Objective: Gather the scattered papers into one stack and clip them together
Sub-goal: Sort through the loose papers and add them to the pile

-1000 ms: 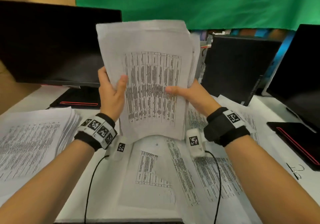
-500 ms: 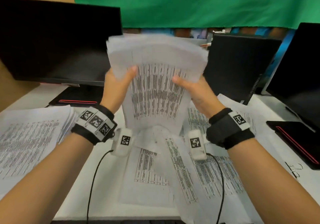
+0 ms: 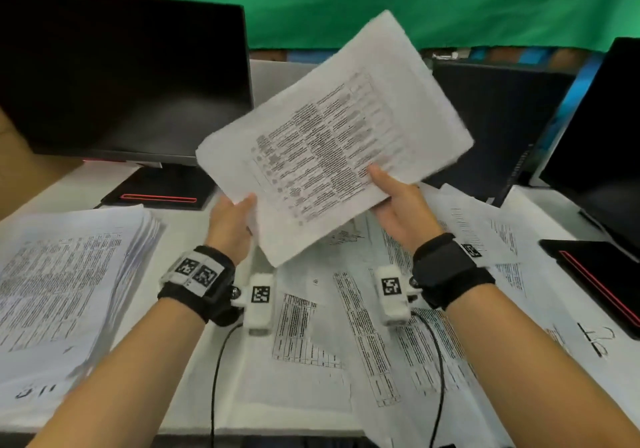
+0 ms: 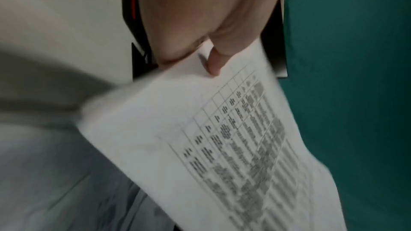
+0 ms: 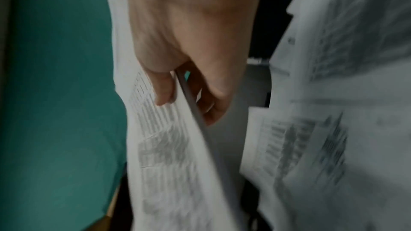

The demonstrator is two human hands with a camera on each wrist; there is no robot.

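A sheaf of printed papers point(image 3: 332, 136) is held in the air above the desk, turned diagonally with one corner pointing down. My left hand point(image 3: 233, 220) pinches its lower left edge, thumb on top; the left wrist view shows that thumb point(image 4: 214, 61) pressing the sheaf point(image 4: 222, 138). My right hand point(image 3: 394, 201) grips the lower right edge, thumb on the printed face and fingers behind, as the right wrist view shows: hand point(image 5: 177, 69), sheaf point(image 5: 164, 147). More printed sheets point(image 3: 346, 326) lie scattered on the desk below. No clip is in sight.
A thick pile of papers point(image 3: 65, 285) lies at the left of the white desk point(image 3: 194, 226). A dark monitor point(image 3: 124, 73) stands at the back left, another point(image 3: 602, 125) at the right, a black computer case point(image 3: 491, 125) between them. Cables hang from my wrists.
The sheaf was upright, its lower edge on the desk between both hands. It is now lifted and turned clockwise onto a diagonal; both hands have slid to its lower edges.
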